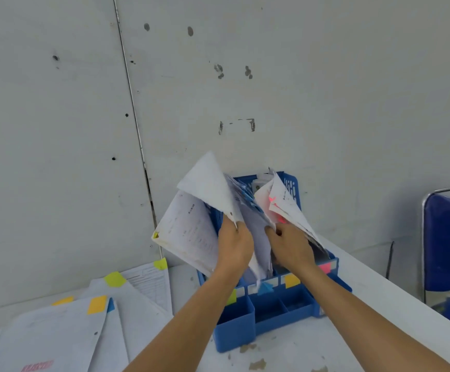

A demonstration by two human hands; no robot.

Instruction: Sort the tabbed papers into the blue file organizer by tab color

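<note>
2 hands work centre frame inside the blue file organizer (234, 331). Left hand (234, 245) pinches a white sheaf (207, 183) fanned up-left. Right hand (292, 247) grips the pink-tabbed sheaf (280, 202) leaning right, w/ a gap btwn them. Unsorted tabbed papers (57, 334) lie lower left, nearer the left hand.

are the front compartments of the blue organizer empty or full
Empty where visible: the front compartments of the blue file organizer show bare blue floors; a forearm hides part of one.
</note>
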